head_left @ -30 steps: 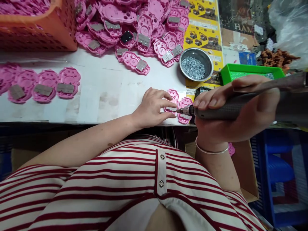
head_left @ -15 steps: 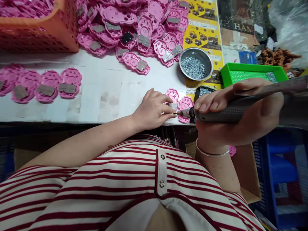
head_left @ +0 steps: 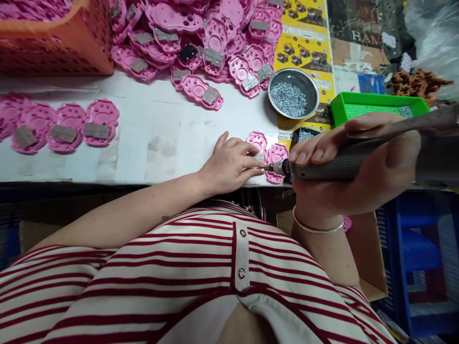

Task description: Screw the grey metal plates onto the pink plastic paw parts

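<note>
My right hand [head_left: 353, 177] is wrapped around a dark grey electric screwdriver [head_left: 326, 165], which lies nearly level and points left. Its metal bit reaches the fingertips of my left hand [head_left: 233, 165]. There my thumb and index finger are pinched together at the bit's tip; anything between them is too small to make out. Other fingers of that hand rest over a pink plastic housing [head_left: 256, 139], partly hiding it and its silver metal plate. A second pink housing [head_left: 277, 153] lies just right of it, under the bit.
A steel bowl of small screws [head_left: 293, 93] and a green tray [head_left: 380, 102] stand beyond my right hand. Pink housings with metal plates [head_left: 215, 52] are heaped at the back, near an orange basket [head_left: 57, 48]. Several more housings [head_left: 100, 122] form a row at left.
Both hands and the screwdriver hold almost the same place. The bit sits slightly farther right at my left fingertips, and the whole view has shifted a little.
</note>
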A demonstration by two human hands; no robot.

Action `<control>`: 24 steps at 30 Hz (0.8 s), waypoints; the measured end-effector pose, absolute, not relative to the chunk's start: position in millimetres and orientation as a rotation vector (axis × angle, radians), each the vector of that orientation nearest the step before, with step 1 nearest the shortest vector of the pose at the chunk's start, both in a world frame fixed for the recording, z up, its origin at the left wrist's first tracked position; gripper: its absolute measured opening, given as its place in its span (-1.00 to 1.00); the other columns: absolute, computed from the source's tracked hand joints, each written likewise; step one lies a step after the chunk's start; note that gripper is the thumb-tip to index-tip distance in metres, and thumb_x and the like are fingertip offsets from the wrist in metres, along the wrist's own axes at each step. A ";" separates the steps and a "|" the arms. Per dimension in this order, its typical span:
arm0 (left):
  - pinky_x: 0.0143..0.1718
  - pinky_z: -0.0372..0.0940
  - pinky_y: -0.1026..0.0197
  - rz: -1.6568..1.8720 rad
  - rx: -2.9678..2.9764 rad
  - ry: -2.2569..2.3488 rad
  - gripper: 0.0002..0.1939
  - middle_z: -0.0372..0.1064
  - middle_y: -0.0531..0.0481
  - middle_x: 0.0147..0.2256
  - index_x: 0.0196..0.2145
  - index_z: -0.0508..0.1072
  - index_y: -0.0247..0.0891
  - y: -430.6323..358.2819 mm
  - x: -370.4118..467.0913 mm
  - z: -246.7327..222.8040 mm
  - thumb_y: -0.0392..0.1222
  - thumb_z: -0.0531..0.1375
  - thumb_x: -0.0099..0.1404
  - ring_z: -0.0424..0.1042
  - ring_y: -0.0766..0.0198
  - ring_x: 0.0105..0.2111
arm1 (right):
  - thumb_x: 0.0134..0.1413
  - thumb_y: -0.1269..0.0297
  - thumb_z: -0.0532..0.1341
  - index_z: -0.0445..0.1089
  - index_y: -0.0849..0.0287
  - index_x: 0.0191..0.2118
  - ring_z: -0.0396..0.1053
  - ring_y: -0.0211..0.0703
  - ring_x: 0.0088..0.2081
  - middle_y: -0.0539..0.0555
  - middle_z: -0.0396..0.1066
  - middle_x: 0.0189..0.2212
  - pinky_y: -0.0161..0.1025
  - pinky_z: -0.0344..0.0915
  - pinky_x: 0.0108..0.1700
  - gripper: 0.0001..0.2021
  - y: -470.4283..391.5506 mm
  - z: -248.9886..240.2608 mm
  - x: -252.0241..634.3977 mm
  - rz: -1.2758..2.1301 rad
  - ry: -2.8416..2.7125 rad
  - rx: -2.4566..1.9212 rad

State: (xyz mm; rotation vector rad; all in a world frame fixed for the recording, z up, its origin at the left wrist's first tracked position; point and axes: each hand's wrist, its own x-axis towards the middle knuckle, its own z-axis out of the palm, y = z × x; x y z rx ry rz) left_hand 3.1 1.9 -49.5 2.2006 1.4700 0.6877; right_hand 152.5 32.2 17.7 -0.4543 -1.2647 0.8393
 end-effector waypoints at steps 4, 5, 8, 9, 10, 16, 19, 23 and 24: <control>0.40 -0.17 -0.41 0.664 2.156 1.629 -0.33 0.36 -0.19 0.26 0.21 0.49 -0.11 7.7 0.6 -50.1 0.18 0.40 0.22 0.24 -0.14 0.26 | 0.12 0.06 0.31 0.40 0.12 -0.32 0.17 -0.43 -0.72 -0.22 0.22 -0.69 -0.39 0.27 -0.65 -0.76 38.9 17.0 142.8 0.875 -1.201 -0.463; 0.41 -0.21 -0.44 0.631 2.143 1.651 -0.33 0.32 -0.19 0.29 0.20 0.50 -0.11 9.9 0.0 -49.1 0.17 0.42 0.20 0.19 -0.18 0.30 | 0.10 0.03 0.34 0.39 0.12 -0.33 0.15 -0.43 -0.73 -0.23 0.20 -0.70 -0.40 0.25 -0.65 -0.74 41.1 15.6 139.9 0.872 -1.190 -0.469; 0.41 -0.33 -0.51 0.517 2.088 1.646 -0.48 0.25 -0.10 0.35 0.09 0.58 -0.03 16.8 -0.9 -44.7 0.11 0.43 0.20 0.07 -0.23 0.37 | 0.08 -0.07 0.35 0.40 0.08 -0.33 0.14 -0.42 -0.72 -0.23 0.16 -0.71 -0.37 0.21 -0.65 -0.68 45.9 9.4 132.7 0.842 -1.204 -0.531; 0.40 -0.35 -0.52 0.489 2.063 1.638 -0.52 0.23 -0.08 0.36 0.05 0.60 0.00 18.9 -1.0 -43.1 0.11 0.43 0.20 0.05 -0.23 0.39 | 0.08 -0.08 0.34 0.41 0.06 -0.32 0.16 -0.40 -0.71 -0.22 0.17 -0.69 -0.35 0.21 -0.63 -0.69 46.6 7.2 131.1 0.831 -1.222 -0.558; 0.40 -0.36 -0.54 0.470 2.038 1.632 -0.55 0.22 -0.06 0.36 0.02 0.61 0.01 20.9 -1.1 -41.8 0.11 0.43 0.19 0.03 -0.24 0.40 | 0.09 -0.09 0.33 0.43 0.04 -0.30 0.18 -0.39 -0.69 -0.20 0.18 -0.67 -0.32 0.23 -0.60 -0.70 46.8 5.2 130.0 0.822 -1.244 -0.589; 0.40 -0.41 -0.55 0.427 1.962 1.605 -0.56 0.16 -0.07 0.40 -0.05 0.65 0.00 28.1 -2.3 -37.0 0.14 0.46 0.14 -0.03 -0.26 0.42 | 0.18 -0.13 0.25 0.42 -0.09 -0.24 0.14 -0.33 -0.65 -0.16 0.10 -0.63 -0.24 0.28 -0.53 -0.74 51.3 -3.2 127.7 0.785 -1.373 -0.654; 0.39 -0.42 -0.55 0.417 1.961 1.598 -0.57 0.16 -0.09 0.40 -0.06 0.65 -0.01 28.7 -2.8 -36.3 0.14 0.46 0.14 -0.02 -0.26 0.42 | 0.18 -0.09 0.27 0.45 -0.06 -0.24 0.14 -0.37 -0.66 -0.17 0.08 -0.63 -0.29 0.27 -0.54 -0.76 56.5 -6.9 126.0 0.784 -1.361 -0.594; 0.37 -0.41 -0.59 0.459 1.984 1.592 -0.58 0.19 -0.11 0.38 -0.06 0.65 -0.02 28.3 -3.0 -38.1 0.10 0.46 0.14 0.01 -0.28 0.40 | 0.23 -0.01 0.25 0.46 -0.07 -0.23 0.15 -0.37 -0.66 -0.17 0.09 -0.64 -0.30 0.28 -0.55 -0.82 58.6 -10.6 124.3 0.816 -1.362 -0.581; 0.36 -0.41 -0.61 0.473 1.993 1.589 -0.59 0.21 -0.11 0.37 -0.06 0.65 -0.02 28.2 -3.0 -38.8 0.09 0.46 0.14 0.02 -0.28 0.40 | 0.23 -0.01 0.24 0.46 -0.08 -0.23 0.15 -0.36 -0.66 -0.16 0.10 -0.63 -0.29 0.30 -0.53 -0.83 58.4 -11.5 124.1 0.812 -1.367 -0.598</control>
